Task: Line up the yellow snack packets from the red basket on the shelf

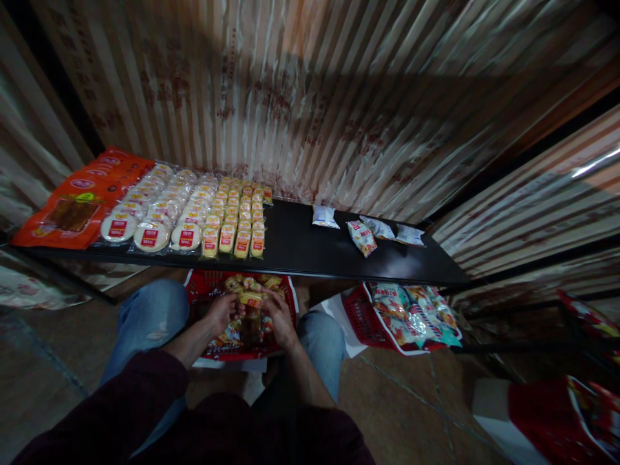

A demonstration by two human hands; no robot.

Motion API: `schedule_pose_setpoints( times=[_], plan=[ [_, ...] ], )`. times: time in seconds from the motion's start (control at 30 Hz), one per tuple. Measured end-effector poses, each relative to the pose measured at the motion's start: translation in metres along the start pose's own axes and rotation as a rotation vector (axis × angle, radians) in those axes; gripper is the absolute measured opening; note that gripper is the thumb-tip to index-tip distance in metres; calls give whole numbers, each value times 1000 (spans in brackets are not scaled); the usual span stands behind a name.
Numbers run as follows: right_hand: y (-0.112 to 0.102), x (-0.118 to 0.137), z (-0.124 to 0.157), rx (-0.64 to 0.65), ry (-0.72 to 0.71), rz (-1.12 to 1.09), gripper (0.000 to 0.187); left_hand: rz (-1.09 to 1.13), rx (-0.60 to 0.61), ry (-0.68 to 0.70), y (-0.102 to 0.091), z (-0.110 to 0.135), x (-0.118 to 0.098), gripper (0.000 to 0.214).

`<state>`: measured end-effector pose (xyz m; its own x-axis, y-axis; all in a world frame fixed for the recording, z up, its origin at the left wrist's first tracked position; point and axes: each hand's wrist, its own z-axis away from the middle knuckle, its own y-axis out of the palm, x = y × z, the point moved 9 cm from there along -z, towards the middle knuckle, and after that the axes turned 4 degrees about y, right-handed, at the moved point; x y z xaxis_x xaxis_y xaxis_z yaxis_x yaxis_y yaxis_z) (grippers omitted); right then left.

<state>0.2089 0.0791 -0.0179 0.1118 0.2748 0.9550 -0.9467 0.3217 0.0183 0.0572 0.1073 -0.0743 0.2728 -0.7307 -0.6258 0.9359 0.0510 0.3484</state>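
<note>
Over a red basket (194, 281) between my knees, a small yellow packaged snack cake (251, 299) lies between my two hands. My left hand (223, 312) has its fingers curled at the packet's left end. At the right end, the fingers of my right hand (276, 314) are closed on it. More small wrapped cakes fill the basket beneath. On the black shelf (305, 242) above stand rows of similar yellow cakes (235, 223), beside round white packaged cakes (154, 232) and orange packs (80, 200).
Several small snack bags (362, 237) lie loosely on the shelf's right part. Under it, a second red basket (362, 320) holds snack bags (411, 316). Another red basket (542, 416) is at the lower right. A striped curtain (271, 97) hangs behind the shelf.
</note>
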Motion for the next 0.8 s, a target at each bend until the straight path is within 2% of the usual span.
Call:
schedule_pose_setpoints(
  times=[0.1, 0.23, 0.47, 0.67, 0.8],
  plan=[
    [0, -4, -1, -5, 44, 6, 37, 18, 25, 17, 4, 3, -3, 24],
    [-1, -4, -1, -17, 31, 20, 41, 10, 65, 45, 7, 5, -5, 25],
    [-6, -11, -4, -30, 32, 9, 42, -13, 33, 99, 3, 1, -5, 30],
    [-7, -12, -6, -27, 2, 43, 43, -51, 166, 211, 14, 5, -11, 35],
    [-9, -16, -6, -41, 27, 14, 46, -73, 215, 220, 19, 7, -9, 33]
  ],
)
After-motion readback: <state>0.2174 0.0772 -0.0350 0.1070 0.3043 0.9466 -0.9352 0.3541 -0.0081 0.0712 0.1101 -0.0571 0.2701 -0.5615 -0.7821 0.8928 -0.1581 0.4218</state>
